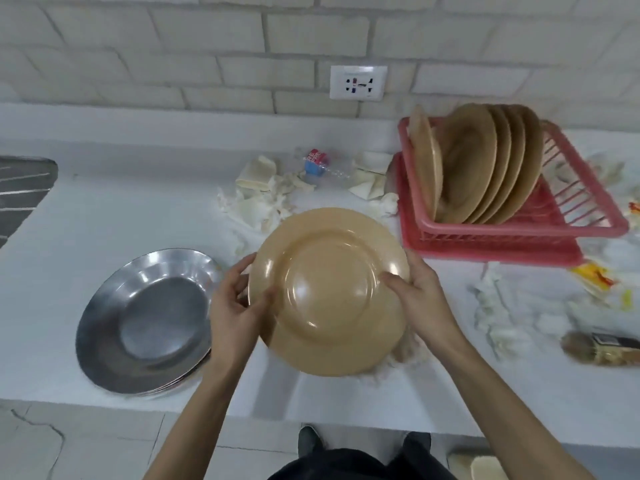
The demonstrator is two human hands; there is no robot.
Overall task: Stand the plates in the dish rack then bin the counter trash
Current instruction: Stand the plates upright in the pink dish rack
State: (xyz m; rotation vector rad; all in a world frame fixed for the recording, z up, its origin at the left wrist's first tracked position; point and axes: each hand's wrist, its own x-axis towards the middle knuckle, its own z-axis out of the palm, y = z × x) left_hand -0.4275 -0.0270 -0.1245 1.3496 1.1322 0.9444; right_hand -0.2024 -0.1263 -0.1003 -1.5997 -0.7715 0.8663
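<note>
I hold a tan plate (329,292) above the white counter (104,216), its underside facing me. My left hand (235,306) grips its left rim and my right hand (415,292) grips its right rim. A pink dish rack (588,216) stands at the back right with several tan plates (485,168) upright in it. Crumpled paper and tissue trash (263,199) lies behind the held plate, with a small red and blue wrapper (317,162) among it. More crumpled trash (498,317) lies right of my right hand.
Shiny metal plates (149,323) are stacked at the front left of the counter. A sink (20,192) shows at the far left. A yellow wrapper (595,278) and a brown packet (602,348) lie at the right. A wall socket (358,83) sits on the brick wall.
</note>
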